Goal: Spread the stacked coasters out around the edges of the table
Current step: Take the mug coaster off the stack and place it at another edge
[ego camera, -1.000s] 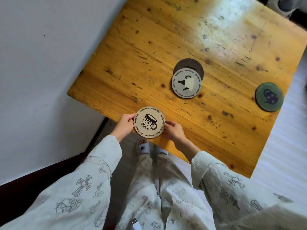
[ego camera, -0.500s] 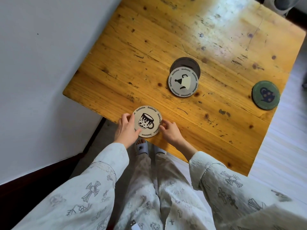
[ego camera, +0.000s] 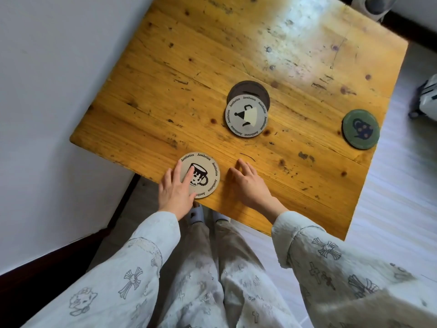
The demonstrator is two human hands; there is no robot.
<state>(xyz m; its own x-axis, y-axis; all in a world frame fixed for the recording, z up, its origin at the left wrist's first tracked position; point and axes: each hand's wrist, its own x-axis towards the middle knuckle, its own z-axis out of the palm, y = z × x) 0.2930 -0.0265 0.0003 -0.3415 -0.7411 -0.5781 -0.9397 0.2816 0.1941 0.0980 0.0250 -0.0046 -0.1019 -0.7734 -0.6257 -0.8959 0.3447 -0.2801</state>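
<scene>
A beige coaster with a black cup drawing [ego camera: 205, 171] lies flat at the near edge of the wooden table [ego camera: 165, 91]. My left hand [ego camera: 176, 190] rests on its left part, fingers spread flat. My right hand [ego camera: 246, 183] lies on the wood just right of it, fingers apart, holding nothing. Mid-table a beige coaster with a kettle drawing [ego camera: 247, 118] overlaps a dark brown coaster [ego camera: 248, 87] beneath it. A green coaster [ego camera: 361, 129] sits at the right edge.
A white wall runs along the table's left side. My legs and slippered feet [ego camera: 197, 215] are below the near edge. Pale floor lies to the right, with a white object [ego camera: 428, 98] at the far right.
My right hand has let go of the cup coaster and moved right onto the bare wood. My left hand has slid on top of the coaster, which now lies flat at the edge.
</scene>
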